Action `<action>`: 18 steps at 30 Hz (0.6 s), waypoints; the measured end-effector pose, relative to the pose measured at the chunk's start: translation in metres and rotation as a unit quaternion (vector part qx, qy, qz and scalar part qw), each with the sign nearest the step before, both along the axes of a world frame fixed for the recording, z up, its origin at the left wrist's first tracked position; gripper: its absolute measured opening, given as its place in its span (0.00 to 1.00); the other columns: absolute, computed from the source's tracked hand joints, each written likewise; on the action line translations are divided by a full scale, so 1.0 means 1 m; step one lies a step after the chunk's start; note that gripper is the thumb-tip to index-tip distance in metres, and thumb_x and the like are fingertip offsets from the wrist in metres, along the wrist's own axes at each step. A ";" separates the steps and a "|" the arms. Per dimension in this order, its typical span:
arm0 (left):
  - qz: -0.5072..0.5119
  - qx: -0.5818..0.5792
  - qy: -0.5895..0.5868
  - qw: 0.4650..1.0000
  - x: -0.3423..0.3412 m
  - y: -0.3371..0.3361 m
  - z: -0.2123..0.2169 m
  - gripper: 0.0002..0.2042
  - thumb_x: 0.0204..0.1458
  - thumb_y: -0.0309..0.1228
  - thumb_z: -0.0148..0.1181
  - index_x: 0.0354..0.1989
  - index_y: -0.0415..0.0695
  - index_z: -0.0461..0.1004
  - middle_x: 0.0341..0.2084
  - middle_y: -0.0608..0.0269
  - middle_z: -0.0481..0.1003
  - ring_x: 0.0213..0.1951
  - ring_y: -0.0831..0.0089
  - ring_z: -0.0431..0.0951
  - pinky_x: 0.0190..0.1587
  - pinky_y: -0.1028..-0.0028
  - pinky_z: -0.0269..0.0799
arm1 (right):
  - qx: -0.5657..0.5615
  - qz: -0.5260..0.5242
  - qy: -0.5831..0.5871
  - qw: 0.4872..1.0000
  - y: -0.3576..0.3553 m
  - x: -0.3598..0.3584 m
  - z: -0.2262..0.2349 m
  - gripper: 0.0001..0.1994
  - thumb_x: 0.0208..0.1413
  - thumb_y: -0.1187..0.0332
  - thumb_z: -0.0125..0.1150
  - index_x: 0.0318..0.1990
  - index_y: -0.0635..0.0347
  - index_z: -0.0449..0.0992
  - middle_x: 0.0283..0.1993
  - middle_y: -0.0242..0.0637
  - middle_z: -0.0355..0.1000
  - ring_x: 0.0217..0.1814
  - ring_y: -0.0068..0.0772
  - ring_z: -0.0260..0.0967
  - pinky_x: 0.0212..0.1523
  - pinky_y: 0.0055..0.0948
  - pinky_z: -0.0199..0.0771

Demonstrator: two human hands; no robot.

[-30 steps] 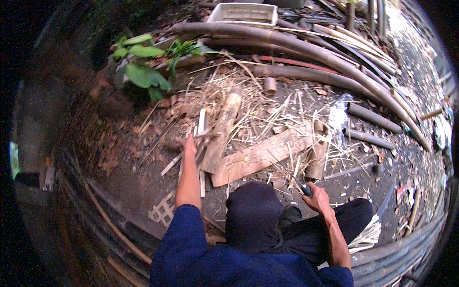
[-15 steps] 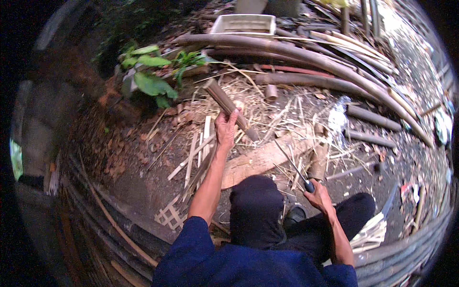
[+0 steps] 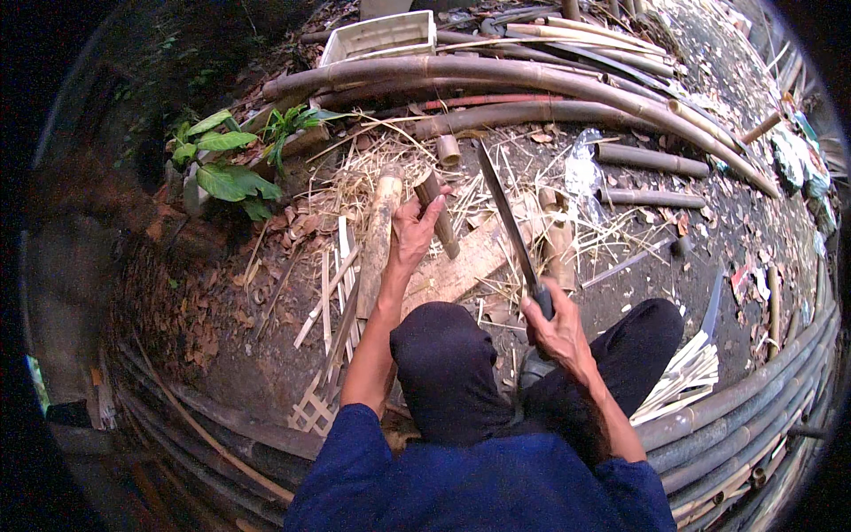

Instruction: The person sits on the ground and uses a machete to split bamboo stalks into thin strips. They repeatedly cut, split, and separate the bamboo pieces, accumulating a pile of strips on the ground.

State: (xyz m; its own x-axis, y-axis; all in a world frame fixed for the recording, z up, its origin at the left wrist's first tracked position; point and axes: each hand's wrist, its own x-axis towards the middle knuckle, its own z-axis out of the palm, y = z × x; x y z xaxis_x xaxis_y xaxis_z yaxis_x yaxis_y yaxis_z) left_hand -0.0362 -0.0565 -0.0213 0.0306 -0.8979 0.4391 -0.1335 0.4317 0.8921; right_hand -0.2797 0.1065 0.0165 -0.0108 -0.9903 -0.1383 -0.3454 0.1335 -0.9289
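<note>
My left hand (image 3: 414,232) is closed around a short brown piece of split bamboo (image 3: 439,215), held tilted above the litter. In my right hand (image 3: 560,330) is the dark handle of a long knife (image 3: 509,215). Its blade points up and away, slanting left, and stays apart from the bamboo. Below the bamboo lies a flat wooden board (image 3: 456,269) scattered with shavings. Beside my left forearm is a pale round piece of wood (image 3: 382,223), partly hidden by the hand. A short cylinder of bamboo (image 3: 448,150) stands beyond the board.
Long bamboo poles (image 3: 496,73) lie across the far side, before a white crate (image 3: 379,38). A leafy plant (image 3: 226,168) grows at the left. Pale strips (image 3: 683,377) are bundled near my right knee. More poles (image 3: 691,432) run along the near right.
The knife has been raised from low by my right knee, its blade now steeper. The bamboo piece has turned more upright. The whole view has shifted, moving the surroundings left and up.
</note>
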 end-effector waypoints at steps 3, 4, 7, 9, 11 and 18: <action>-0.036 0.068 -0.053 0.996 0.009 0.020 0.001 0.13 0.59 0.34 0.57 0.50 0.44 0.78 0.30 0.70 0.78 0.31 0.85 0.69 0.34 0.80 0.67 | -0.107 0.046 -0.035 0.992 -0.010 0.021 0.062 0.17 0.65 0.61 0.48 0.55 0.61 0.65 0.25 0.38 0.67 0.28 0.28 0.66 0.31 0.30 0.67; -0.041 0.070 -0.060 0.995 0.003 0.022 0.004 0.14 0.59 0.34 0.57 0.51 0.45 0.77 0.29 0.72 0.78 0.30 0.86 0.68 0.33 0.80 0.67 | -0.092 0.054 -0.047 0.993 -0.016 0.024 0.071 0.17 0.65 0.61 0.47 0.55 0.61 0.65 0.25 0.38 0.66 0.27 0.28 0.65 0.31 0.30 0.67; -0.055 0.071 -0.055 0.994 -0.006 0.029 0.002 0.14 0.59 0.35 0.57 0.52 0.46 0.77 0.27 0.73 0.76 0.28 0.86 0.66 0.31 0.80 0.66 | -0.069 0.073 -0.064 0.993 -0.028 0.036 0.088 0.17 0.66 0.60 0.46 0.55 0.61 0.64 0.26 0.38 0.66 0.27 0.28 0.65 0.30 0.31 0.66; -0.051 0.075 -0.092 0.992 -0.006 0.030 -0.001 0.12 0.58 0.37 0.58 0.44 0.42 0.77 0.21 0.72 0.70 0.25 0.84 0.63 0.27 0.77 0.63 | -0.091 0.083 -0.067 0.990 -0.037 0.042 0.083 0.17 0.66 0.60 0.46 0.55 0.61 0.65 0.26 0.39 0.66 0.27 0.30 0.65 0.31 0.33 0.66; -0.057 0.102 -0.117 0.986 -0.005 0.031 -0.005 0.12 0.58 0.36 0.58 0.44 0.40 0.77 0.28 0.69 0.70 0.33 0.81 0.66 0.36 0.75 0.63 | -0.073 0.082 -0.067 0.992 -0.041 0.045 0.077 0.18 0.65 0.59 0.47 0.56 0.61 0.66 0.25 0.42 0.68 0.27 0.31 0.66 0.32 0.33 0.67; -0.092 0.143 -0.129 0.977 -0.007 0.036 -0.001 0.15 0.58 0.30 0.57 0.53 0.40 0.75 0.50 0.61 0.76 0.54 0.74 0.73 0.59 0.73 0.64 | -0.062 0.094 -0.054 0.992 -0.043 0.043 0.064 0.19 0.65 0.58 0.46 0.56 0.61 0.66 0.25 0.43 0.68 0.28 0.31 0.67 0.31 0.34 0.67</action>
State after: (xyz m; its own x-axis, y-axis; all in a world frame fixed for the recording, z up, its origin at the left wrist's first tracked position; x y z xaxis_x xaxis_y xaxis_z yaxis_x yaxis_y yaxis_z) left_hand -0.0429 -0.0202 -0.0222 -0.2214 -0.9650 0.1406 -0.3136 0.2070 0.9267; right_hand -0.2365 0.0631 0.0806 0.1844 -0.9828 -0.0061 -0.2515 -0.0412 -0.9670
